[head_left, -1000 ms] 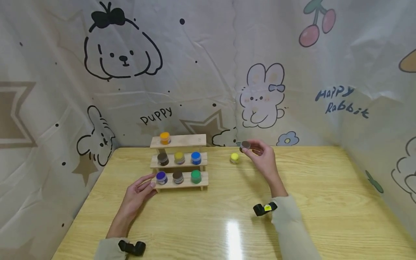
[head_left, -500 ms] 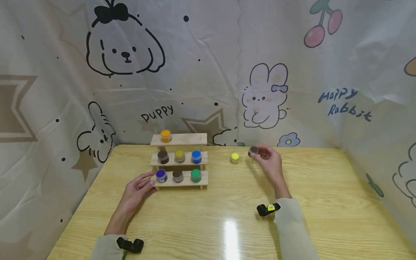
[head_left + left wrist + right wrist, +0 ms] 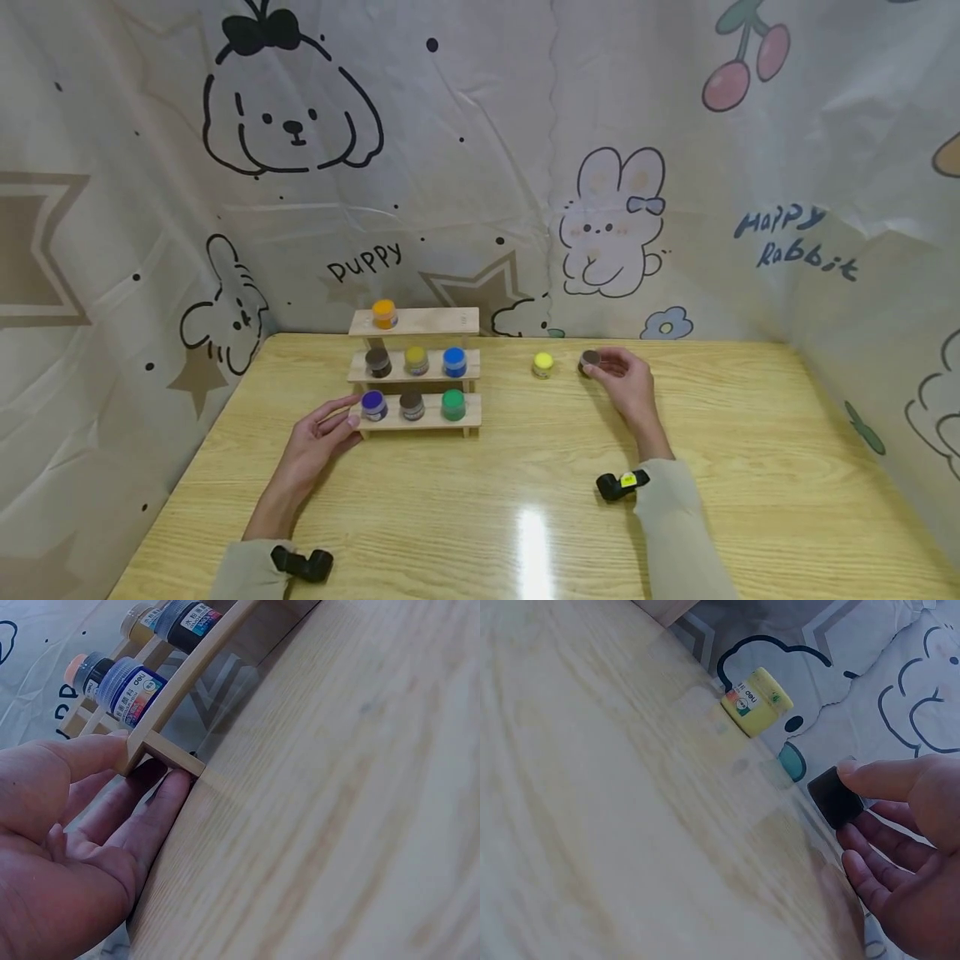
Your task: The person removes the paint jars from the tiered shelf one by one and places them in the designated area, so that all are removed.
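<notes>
My right hand (image 3: 628, 385) pinches a small dark-lidded paint jar (image 3: 832, 796) between thumb and fingers, low over the back of the table. To its left a yellow paint jar (image 3: 542, 365) stands upright on the wood. With thumb on top and fingertips below, my left hand (image 3: 82, 817) holds the left end of the lowest step of a three-tier wooden rack (image 3: 431, 423). That step bears a purple jar (image 3: 373, 406), a dark brown jar (image 3: 412, 406) and a green jar (image 3: 453, 405). Black-brown (image 3: 378, 362), mustard (image 3: 416, 361) and blue (image 3: 454, 362) jars fill the middle step.
An orange jar (image 3: 385, 314) stands at the left of the rack's top step. The light wooden table (image 3: 450, 517) ends at the back against a printed curtain (image 3: 480, 192), which also hangs along both sides.
My right hand has moved right and down toward the table with the dark-lidded paint jar, away from the yellow jar. The left hand stays at the rack. The head view has shifted slightly.
</notes>
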The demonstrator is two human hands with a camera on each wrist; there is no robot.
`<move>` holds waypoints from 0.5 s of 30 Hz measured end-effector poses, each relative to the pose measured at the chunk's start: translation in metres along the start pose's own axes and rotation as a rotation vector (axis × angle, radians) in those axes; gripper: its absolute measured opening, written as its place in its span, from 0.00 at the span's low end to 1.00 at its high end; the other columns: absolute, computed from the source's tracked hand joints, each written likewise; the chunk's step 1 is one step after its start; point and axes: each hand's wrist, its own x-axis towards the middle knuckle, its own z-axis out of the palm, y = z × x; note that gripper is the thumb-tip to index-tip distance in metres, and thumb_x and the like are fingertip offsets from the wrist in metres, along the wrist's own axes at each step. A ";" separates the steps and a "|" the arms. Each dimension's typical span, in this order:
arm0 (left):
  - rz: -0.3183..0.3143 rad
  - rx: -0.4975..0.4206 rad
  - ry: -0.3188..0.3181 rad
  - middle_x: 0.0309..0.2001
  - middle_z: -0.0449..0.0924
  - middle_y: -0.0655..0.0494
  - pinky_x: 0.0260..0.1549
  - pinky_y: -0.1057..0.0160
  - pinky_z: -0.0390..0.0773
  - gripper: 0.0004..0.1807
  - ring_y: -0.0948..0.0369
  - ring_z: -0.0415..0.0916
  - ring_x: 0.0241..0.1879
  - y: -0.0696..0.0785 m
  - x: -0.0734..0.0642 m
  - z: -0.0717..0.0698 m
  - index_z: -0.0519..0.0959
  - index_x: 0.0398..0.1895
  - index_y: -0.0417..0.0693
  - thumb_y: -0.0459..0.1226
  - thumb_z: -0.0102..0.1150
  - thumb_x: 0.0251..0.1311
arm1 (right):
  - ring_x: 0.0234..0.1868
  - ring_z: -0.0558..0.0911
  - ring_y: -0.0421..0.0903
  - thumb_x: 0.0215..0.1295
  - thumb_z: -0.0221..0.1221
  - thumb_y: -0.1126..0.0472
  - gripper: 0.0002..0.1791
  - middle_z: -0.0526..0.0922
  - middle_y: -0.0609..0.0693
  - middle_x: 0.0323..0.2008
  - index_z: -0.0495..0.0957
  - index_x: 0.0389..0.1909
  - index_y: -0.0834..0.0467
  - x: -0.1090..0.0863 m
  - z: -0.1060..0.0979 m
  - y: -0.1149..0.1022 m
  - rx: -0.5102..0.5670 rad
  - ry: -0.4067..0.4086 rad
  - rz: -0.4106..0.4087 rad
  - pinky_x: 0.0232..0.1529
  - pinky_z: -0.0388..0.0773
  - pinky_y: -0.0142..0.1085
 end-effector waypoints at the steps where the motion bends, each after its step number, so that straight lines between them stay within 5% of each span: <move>1: -0.001 0.001 0.001 0.55 0.84 0.48 0.51 0.62 0.84 0.27 0.64 0.84 0.48 0.000 0.000 0.000 0.68 0.72 0.35 0.34 0.59 0.74 | 0.55 0.81 0.55 0.66 0.69 0.65 0.22 0.81 0.64 0.56 0.78 0.59 0.67 0.000 0.000 0.001 -0.006 0.000 0.002 0.48 0.78 0.22; 15: -0.011 0.012 -0.001 0.57 0.83 0.47 0.51 0.62 0.84 0.28 0.65 0.83 0.48 -0.001 0.002 0.000 0.68 0.73 0.36 0.35 0.60 0.74 | 0.53 0.82 0.56 0.66 0.69 0.65 0.21 0.82 0.64 0.53 0.78 0.57 0.67 0.001 -0.003 0.010 -0.090 -0.027 -0.047 0.44 0.76 0.19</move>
